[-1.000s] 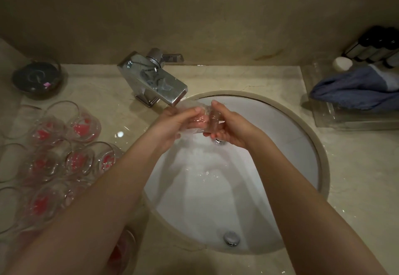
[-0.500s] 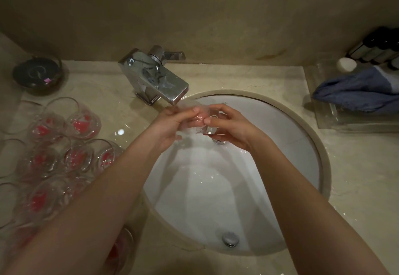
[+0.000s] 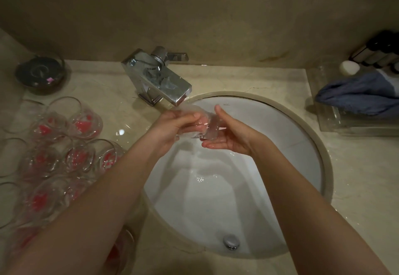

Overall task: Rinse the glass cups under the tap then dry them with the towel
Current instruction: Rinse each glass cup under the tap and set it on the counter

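Glass cup (image 3: 199, 123) gripped in left hand (image 3: 172, 126) fingers, right hand (image 3: 228, 136) fingers straight alongside

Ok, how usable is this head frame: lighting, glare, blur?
Head view: dim, warm light; bright reflections on the chrome tap; the glass cup, gripped by the left hand with the right hand against it, is smeared by running water; wide-angle bending at the edges, where the towel is cropped.

Dark bowl (image 3: 40, 73) and bottles (image 3: 380, 55) on countertop (image 3: 356, 177).
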Available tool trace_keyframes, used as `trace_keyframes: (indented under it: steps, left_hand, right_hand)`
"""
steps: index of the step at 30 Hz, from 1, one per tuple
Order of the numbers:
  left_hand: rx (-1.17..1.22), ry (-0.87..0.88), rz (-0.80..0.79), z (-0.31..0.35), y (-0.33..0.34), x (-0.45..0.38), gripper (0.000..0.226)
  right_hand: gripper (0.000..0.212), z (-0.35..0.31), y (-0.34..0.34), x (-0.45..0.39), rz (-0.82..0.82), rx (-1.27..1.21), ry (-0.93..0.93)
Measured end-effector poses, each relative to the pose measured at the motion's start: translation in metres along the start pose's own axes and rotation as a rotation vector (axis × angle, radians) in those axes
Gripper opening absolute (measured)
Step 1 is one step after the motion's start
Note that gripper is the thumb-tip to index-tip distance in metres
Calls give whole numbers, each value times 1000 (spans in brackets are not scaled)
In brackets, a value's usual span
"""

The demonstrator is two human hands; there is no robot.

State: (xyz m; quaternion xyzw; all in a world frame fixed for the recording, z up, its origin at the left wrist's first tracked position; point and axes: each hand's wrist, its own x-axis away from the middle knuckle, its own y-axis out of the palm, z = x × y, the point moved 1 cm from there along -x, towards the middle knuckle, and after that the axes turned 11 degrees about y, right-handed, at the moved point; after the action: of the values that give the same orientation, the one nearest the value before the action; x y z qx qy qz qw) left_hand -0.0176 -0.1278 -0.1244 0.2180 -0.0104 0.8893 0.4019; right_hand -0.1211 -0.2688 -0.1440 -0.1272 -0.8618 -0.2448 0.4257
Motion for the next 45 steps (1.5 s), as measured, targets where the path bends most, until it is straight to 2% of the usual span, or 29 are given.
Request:
trace_keyframes:
  steps: [4, 6, 8, 11, 16, 18, 20, 22, 25, 27, 29, 32, 35, 37, 40, 43, 45]
  left_hand:
    - [-3, -31, 2, -2, -3, 2, 7]
    - [17, -43, 22, -1, -4, 2, 6]
    - [53, -27, 73, -4, -2, 1, 4]
    - [112, 76, 231, -10, 6, 2, 3]
    - [417, 198, 345, -26, 15, 4, 31]
    - [429, 212, 325, -30, 14, 0, 40]
    - [384, 239, 298, -34, 13, -4, 35]
    - [358, 265, 309, -35, 13, -9, 34]
    - [433, 223, 360, -37, 15, -13, 77]
    - [493, 137, 377, -41, 19, -14, 90]
    - [470, 107, 421, -47, 19, -14, 88]
    - [424, 107, 423, -52, 20, -13, 85]
    - [380, 62, 392, -55, 21, -14, 83]
    - [363, 64, 374, -56, 20, -16, 80]
    - [366, 137, 367, -53, 19, -16, 78]
    - [352, 137, 347, -52, 22, -17, 103]
    - [359, 172, 351, -51, 21, -16, 87]
  right_hand:
    - [30, 0, -2, -2, 30, 4, -84]
    - [38, 2, -3, -2, 36, -1, -137]
    - [37, 5, -1, -1, 74, -28, -160]
    - [37, 12, 9, -2, 110, -124, -181]
    - [27, 23, 28, -4, 84, -201, -135]
    - [34, 27, 30, -8, 161, -135, -127]
    - [52, 27, 31, -12, 276, 42, -179]
    - [56, 25, 33, -14, 318, 108, -250]
    - [54, 21, 38, -14, 252, 115, -241]
    - [61, 22, 43, -16, 181, 35, -179]
    - [69, 24, 48, -22, 255, 65, -168]
    - [85, 28, 53, -30, 422, 152, -249]
    - [91, 26, 56, -32, 368, 14, -195]
    - [81, 25, 55, -36, 304, -99, -180]
    - [63, 25, 59, -39, 333, -73, -235]
    - [68, 25, 59, -39, 416, -88, -263]
    - [78, 22, 60, -38, 420, -144, -232]
